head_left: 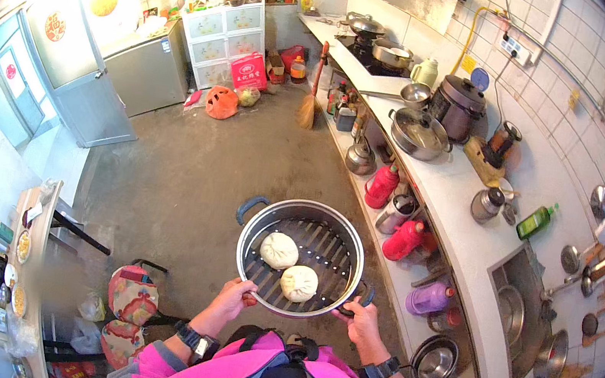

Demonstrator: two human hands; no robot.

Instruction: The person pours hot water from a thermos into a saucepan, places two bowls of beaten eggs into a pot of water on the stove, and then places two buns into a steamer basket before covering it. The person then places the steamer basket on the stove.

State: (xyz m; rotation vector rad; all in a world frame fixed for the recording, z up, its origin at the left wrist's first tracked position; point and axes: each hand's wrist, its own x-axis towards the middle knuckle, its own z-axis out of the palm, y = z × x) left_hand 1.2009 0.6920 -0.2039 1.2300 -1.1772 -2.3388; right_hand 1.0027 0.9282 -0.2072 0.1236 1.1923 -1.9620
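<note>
A round metal steamer tray (307, 213) with a slotted bottom is held in front of me, above the floor. Two pale steamed buns, one bun (279, 251) farther left and a second bun (299, 284) nearer me, lie side by side in it. My left hand (231, 301) pinches the near left part of the rim, thumb on top. With fingers closed around the dark side handle (360, 298), my right hand (362, 323) holds the other side. The opposite blue handle (250, 207) sticks out at the far left, with no hand on it.
A long white counter (463, 200) curves along my right, bearing a lidded pan (420, 133) and a cooker (460, 103). Thermoses, including a red one (403, 240), stand on the shelf beneath. At left are a table (43, 230) and a patterned chair (133, 295); a broom (309, 105) leans ahead.
</note>
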